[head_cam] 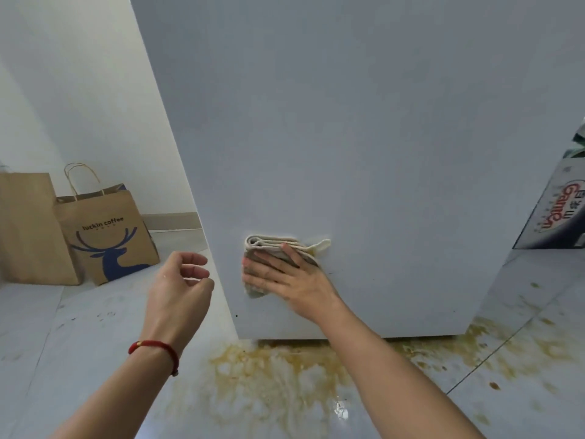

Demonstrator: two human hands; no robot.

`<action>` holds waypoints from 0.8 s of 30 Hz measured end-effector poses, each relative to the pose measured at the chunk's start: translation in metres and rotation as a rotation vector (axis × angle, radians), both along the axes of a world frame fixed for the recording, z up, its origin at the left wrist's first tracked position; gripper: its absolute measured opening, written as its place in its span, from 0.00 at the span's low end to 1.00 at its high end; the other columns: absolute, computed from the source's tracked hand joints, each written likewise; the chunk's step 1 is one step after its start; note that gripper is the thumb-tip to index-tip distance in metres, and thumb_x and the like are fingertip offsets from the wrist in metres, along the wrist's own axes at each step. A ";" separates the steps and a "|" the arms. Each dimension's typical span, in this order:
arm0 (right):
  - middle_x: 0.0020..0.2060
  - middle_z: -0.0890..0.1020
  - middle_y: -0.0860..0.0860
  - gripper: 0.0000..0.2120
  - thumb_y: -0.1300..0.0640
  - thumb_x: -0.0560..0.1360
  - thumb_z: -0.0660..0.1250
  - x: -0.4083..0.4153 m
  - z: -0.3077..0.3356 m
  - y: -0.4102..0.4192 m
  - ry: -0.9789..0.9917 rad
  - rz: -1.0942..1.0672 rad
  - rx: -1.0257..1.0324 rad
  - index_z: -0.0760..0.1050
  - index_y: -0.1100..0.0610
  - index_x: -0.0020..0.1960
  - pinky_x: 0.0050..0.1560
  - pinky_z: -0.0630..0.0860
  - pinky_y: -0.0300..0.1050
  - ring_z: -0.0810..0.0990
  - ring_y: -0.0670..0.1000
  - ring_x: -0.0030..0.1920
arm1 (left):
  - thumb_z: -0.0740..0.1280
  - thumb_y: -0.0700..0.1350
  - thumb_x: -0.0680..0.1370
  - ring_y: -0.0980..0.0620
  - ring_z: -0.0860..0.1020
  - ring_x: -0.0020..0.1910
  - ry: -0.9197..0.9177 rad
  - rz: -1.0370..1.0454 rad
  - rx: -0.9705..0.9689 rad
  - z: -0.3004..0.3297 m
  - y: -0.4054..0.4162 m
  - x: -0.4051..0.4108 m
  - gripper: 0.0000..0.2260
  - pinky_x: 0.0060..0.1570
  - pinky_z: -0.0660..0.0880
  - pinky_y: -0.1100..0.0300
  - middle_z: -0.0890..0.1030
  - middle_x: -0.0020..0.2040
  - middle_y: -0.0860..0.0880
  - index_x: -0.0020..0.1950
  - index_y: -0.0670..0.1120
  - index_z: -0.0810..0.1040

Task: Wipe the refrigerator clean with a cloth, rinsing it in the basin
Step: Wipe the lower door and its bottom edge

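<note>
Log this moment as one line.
right hand presses cloth flat on refrigerator | left hand free | basin unseen

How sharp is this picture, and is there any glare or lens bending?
Head view: soft overall; the refrigerator edges lean from wide-angle distortion; one bright glint on the floor; the right hand and cloth are fairly clear; no hard shadows.

Refrigerator [364, 137] stands on floor [79, 327]. Folded cloth [269, 248] low on its side panel, under right hand [286, 280]. Left hand [180, 286] left of it. Two paper bags [107, 236] against wall, far left.
</note>
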State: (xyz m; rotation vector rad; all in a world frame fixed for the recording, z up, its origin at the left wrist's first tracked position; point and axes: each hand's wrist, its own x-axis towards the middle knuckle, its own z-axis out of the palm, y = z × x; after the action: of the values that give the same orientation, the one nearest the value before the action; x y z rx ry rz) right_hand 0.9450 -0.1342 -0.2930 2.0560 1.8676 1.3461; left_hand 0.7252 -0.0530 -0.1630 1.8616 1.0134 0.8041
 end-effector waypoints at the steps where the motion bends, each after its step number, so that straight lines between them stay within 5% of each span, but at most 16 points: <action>1: 0.84 0.55 0.45 0.37 0.63 0.80 0.61 0.013 0.000 -0.023 0.030 -0.028 0.025 0.53 0.44 0.84 0.82 0.48 0.58 0.53 0.50 0.84 | 0.66 0.32 0.74 0.44 0.81 0.46 0.008 -0.022 -0.005 -0.003 -0.005 0.005 0.15 0.47 0.81 0.38 0.81 0.47 0.46 0.52 0.51 0.77; 5: 0.85 0.45 0.52 0.35 0.48 0.84 0.60 0.061 -0.016 -0.129 0.268 -0.378 0.361 0.46 0.45 0.85 0.80 0.47 0.69 0.45 0.60 0.84 | 0.65 0.32 0.76 0.45 0.81 0.44 0.040 -0.102 -0.001 -0.010 -0.022 0.017 0.16 0.45 0.82 0.42 0.80 0.49 0.48 0.53 0.52 0.77; 7: 0.84 0.40 0.58 0.35 0.41 0.85 0.52 0.078 -0.012 -0.157 0.621 -0.532 0.666 0.39 0.50 0.85 0.79 0.43 0.71 0.40 0.66 0.83 | 0.65 0.32 0.76 0.45 0.81 0.44 0.051 -0.118 0.008 -0.012 -0.024 0.018 0.16 0.43 0.82 0.43 0.80 0.49 0.48 0.53 0.53 0.77; 10: 0.84 0.37 0.57 0.38 0.36 0.83 0.45 0.095 0.022 -0.163 1.223 -0.582 1.278 0.37 0.53 0.85 0.79 0.43 0.72 0.36 0.61 0.83 | 0.65 0.32 0.76 0.45 0.81 0.44 0.068 -0.122 0.012 -0.012 -0.021 0.016 0.16 0.44 0.82 0.42 0.80 0.49 0.49 0.53 0.53 0.77; 13: 0.84 0.39 0.52 0.35 0.39 0.86 0.46 0.104 0.046 -0.157 1.632 -0.603 1.834 0.39 0.53 0.85 0.80 0.41 0.66 0.37 0.57 0.83 | 0.65 0.33 0.76 0.45 0.81 0.45 0.066 -0.114 0.008 -0.006 -0.015 0.012 0.16 0.44 0.82 0.40 0.80 0.49 0.48 0.53 0.53 0.77; 15: 0.85 0.41 0.52 0.33 0.39 0.86 0.46 0.096 0.050 -0.133 1.790 -0.594 2.007 0.40 0.51 0.85 0.81 0.39 0.63 0.38 0.57 0.84 | 0.65 0.33 0.76 0.44 0.80 0.45 0.050 -0.093 0.003 0.000 -0.010 0.009 0.15 0.44 0.82 0.40 0.80 0.49 0.47 0.52 0.53 0.77; 19: 0.84 0.39 0.56 0.35 0.39 0.85 0.46 0.014 0.058 -0.027 1.636 -0.557 1.757 0.39 0.54 0.85 0.79 0.44 0.70 0.39 0.62 0.83 | 0.64 0.32 0.75 0.43 0.81 0.46 -0.019 0.022 0.013 0.004 -0.001 0.000 0.14 0.46 0.82 0.39 0.81 0.47 0.47 0.50 0.51 0.78; 22: 0.83 0.47 0.65 0.34 0.44 0.86 0.53 -0.066 0.058 0.056 1.191 -0.447 1.338 0.46 0.57 0.85 0.77 0.50 0.75 0.45 0.70 0.82 | 0.63 0.33 0.75 0.45 0.82 0.45 -0.071 0.127 0.059 0.007 0.006 -0.010 0.13 0.48 0.82 0.40 0.82 0.45 0.48 0.49 0.50 0.78; 24: 0.84 0.47 0.62 0.35 0.50 0.84 0.58 -0.099 0.043 0.096 0.872 -0.295 0.917 0.45 0.51 0.85 0.77 0.46 0.77 0.45 0.70 0.82 | 0.64 0.33 0.75 0.45 0.82 0.44 -0.093 0.161 0.091 0.008 0.010 -0.017 0.12 0.48 0.82 0.41 0.82 0.45 0.48 0.49 0.50 0.78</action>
State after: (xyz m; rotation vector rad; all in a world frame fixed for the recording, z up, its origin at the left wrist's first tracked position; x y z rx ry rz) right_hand 0.8462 -0.0377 -0.2502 3.6522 0.9790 1.5083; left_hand 0.7079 -0.0430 -0.1550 1.8170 1.0932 1.0381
